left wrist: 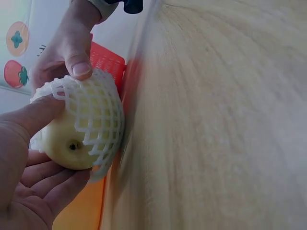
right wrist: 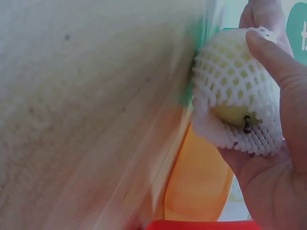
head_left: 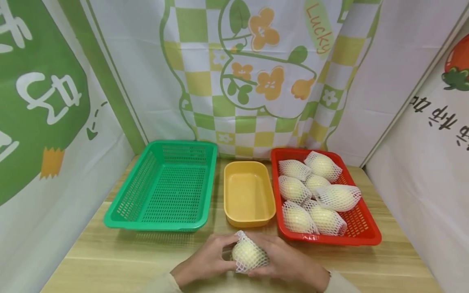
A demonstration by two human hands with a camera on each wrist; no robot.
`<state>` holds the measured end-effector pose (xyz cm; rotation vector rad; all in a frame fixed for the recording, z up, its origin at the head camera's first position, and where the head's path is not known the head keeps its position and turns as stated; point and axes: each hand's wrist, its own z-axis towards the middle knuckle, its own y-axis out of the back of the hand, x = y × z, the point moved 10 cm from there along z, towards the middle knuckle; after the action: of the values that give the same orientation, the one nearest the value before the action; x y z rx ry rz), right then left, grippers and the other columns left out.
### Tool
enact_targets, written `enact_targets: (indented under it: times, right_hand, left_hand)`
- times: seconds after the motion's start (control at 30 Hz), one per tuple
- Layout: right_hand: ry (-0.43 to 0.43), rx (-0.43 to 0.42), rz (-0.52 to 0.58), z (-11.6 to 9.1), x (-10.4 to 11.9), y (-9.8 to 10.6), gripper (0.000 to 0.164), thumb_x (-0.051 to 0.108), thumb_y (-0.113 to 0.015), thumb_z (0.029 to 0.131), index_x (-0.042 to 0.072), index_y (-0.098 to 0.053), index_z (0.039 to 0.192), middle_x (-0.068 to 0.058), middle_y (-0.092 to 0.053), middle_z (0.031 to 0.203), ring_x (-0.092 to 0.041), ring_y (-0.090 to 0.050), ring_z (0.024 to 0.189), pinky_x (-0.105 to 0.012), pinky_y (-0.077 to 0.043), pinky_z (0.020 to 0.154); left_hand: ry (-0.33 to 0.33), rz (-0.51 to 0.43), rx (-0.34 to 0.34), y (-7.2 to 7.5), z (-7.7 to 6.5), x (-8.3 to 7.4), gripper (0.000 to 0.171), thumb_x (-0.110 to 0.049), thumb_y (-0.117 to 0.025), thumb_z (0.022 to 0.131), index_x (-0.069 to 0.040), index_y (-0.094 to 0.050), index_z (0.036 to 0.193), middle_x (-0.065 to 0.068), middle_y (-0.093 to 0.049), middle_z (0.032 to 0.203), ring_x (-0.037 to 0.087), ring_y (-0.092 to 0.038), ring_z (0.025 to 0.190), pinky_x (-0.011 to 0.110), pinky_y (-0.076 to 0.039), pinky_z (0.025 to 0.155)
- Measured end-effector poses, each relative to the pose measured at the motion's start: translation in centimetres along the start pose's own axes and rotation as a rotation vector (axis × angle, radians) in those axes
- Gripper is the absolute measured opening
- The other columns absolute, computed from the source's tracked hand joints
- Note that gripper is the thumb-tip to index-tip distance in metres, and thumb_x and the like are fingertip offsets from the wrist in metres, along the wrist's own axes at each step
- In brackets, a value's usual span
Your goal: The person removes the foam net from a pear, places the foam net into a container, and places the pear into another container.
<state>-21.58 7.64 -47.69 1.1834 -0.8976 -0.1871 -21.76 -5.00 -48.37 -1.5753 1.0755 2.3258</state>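
Note:
A pale yellow pear (head_left: 248, 253) in a white foam net (left wrist: 103, 112) is held between both hands, low over the front of the table. My left hand (head_left: 210, 256) grips it from the left, thumb on the near side and fingers behind. From the right, my right hand (head_left: 282, 260) holds it with the thumb (right wrist: 268, 50) pressed on the net. In the left wrist view the pear's bare blossom end sticks out of the net; the right wrist view shows the stem (right wrist: 247, 125) at the other end.
Behind the hands stands a yellow bin (head_left: 249, 223) with nothing in it. To its left is a green basket (head_left: 157, 226), also bare inside. A red basket (head_left: 329, 239) on the right holds several netted pears (head_left: 294, 189). Printed cloth (head_left: 253, 130) hangs behind.

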Motion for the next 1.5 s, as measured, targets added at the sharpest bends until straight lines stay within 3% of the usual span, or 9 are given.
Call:
enact_targets:
  times: [0.17, 0.37, 0.5, 0.67, 0.8, 0.97, 1.2, 1.33, 1.5]
  right_hand:
    - [-0.020, 0.009, 0.010, -0.2, -0.1, 0.2, 0.083, 0.065, -0.070, 0.091, 0.035, -0.039, 0.162, 0.015, -0.060, 0.148, 0.001, -0.060, 0.114, -0.028, -0.059, 0.098]
    - [-0.005, -0.015, 0.022, 0.0, -0.1, 0.3, 0.074, 0.063, -0.067, 0.094, 0.033, -0.047, 0.158, 0.016, -0.062, 0.145, 0.001, -0.060, 0.118, -0.027, -0.058, 0.101]
    - [0.036, -0.043, 0.053, 0.4, 0.2, 0.3, 0.069, 0.060, -0.068, 0.094, 0.029, -0.054, 0.153, 0.014, -0.065, 0.144, -0.001, -0.063, 0.122, -0.026, -0.059, 0.101]
    - [0.075, -0.077, 0.065, 0.1, 0.4, 0.5, 0.063, 0.053, -0.070, 0.096, 0.026, -0.057, 0.151, 0.012, -0.067, 0.142, -0.001, -0.065, 0.121, -0.024, -0.060, 0.098]
    - [0.099, -0.082, 0.064, -0.3, 0.6, 0.5, 0.061, 0.048, -0.068, 0.098, 0.027, -0.055, 0.153, 0.010, -0.067, 0.144, 0.001, -0.066, 0.119, -0.024, -0.061, 0.097]
    - [0.145, -0.121, 0.058, -0.1, 1.2, 0.8, 0.052, 0.036, -0.071, 0.100, 0.024, -0.061, 0.149, 0.008, -0.071, 0.138, -0.006, -0.070, 0.120, -0.027, -0.062, 0.097]
    - [0.185, -0.232, -0.001, -0.4, 1.9, 1.8, 0.037, 0.013, -0.081, 0.092, 0.014, -0.077, 0.128, 0.001, -0.080, 0.120, -0.012, -0.077, 0.107, -0.023, -0.064, 0.089]
    - [0.181, -0.270, -0.013, -0.8, 2.2, 2.5, 0.032, 0.007, -0.084, 0.088, 0.017, -0.081, 0.119, 0.004, -0.082, 0.112, -0.009, -0.078, 0.102, -0.020, -0.063, 0.086]
    - [0.131, -0.265, -0.022, -1.8, 2.2, 3.4, 0.030, 0.000, -0.084, 0.084, 0.015, -0.083, 0.110, 0.002, -0.083, 0.105, -0.010, -0.078, 0.098, -0.025, -0.065, 0.081]
  left_hand:
    - [0.033, -0.010, -0.020, 0.6, -0.7, 0.5, 0.056, -0.004, -0.082, 0.086, 0.001, -0.064, 0.139, 0.016, -0.070, 0.139, 0.022, -0.069, 0.128, 0.021, -0.055, 0.104]
    - [0.066, 0.257, -0.032, 0.9, -0.6, 0.5, 0.074, -0.028, -0.086, 0.084, -0.006, -0.057, 0.148, 0.005, -0.068, 0.141, 0.014, -0.066, 0.124, 0.030, -0.058, 0.107]
    - [0.093, 0.348, 0.003, 0.2, -0.1, 0.6, 0.085, -0.037, -0.086, 0.082, -0.006, -0.051, 0.153, 0.005, -0.065, 0.144, 0.015, -0.063, 0.125, 0.030, -0.057, 0.105]
    - [0.068, 0.348, -0.008, 0.2, 0.1, 0.2, 0.073, -0.021, -0.088, 0.077, -0.006, -0.060, 0.143, 0.005, -0.071, 0.135, 0.011, -0.065, 0.115, 0.024, -0.058, 0.095]
    - [0.033, 0.324, -0.027, 0.8, -0.3, -0.3, 0.065, -0.020, -0.090, 0.073, -0.009, -0.067, 0.133, 0.002, -0.075, 0.126, 0.005, -0.064, 0.104, 0.019, -0.057, 0.086]
    - [0.037, 0.288, -0.058, 1.7, -0.9, -0.3, 0.065, -0.023, -0.092, 0.071, -0.012, -0.069, 0.131, 0.001, -0.076, 0.122, 0.003, -0.066, 0.101, 0.018, -0.058, 0.083]
    - [0.062, 0.320, -0.114, 3.1, -2.0, 0.1, 0.074, -0.043, -0.094, 0.074, -0.009, -0.068, 0.135, 0.004, -0.075, 0.129, 0.012, -0.071, 0.114, 0.025, -0.061, 0.092]
    - [0.067, 0.280, -0.099, 3.5, -2.5, 0.2, 0.072, -0.048, -0.092, 0.078, -0.010, -0.068, 0.135, 0.002, -0.075, 0.129, 0.011, -0.070, 0.110, 0.023, -0.061, 0.086]
    - [0.081, 0.263, -0.083, 3.9, -3.1, 0.4, 0.072, -0.045, -0.092, 0.079, -0.006, -0.067, 0.135, 0.005, -0.075, 0.129, 0.012, -0.070, 0.107, 0.022, -0.060, 0.082]
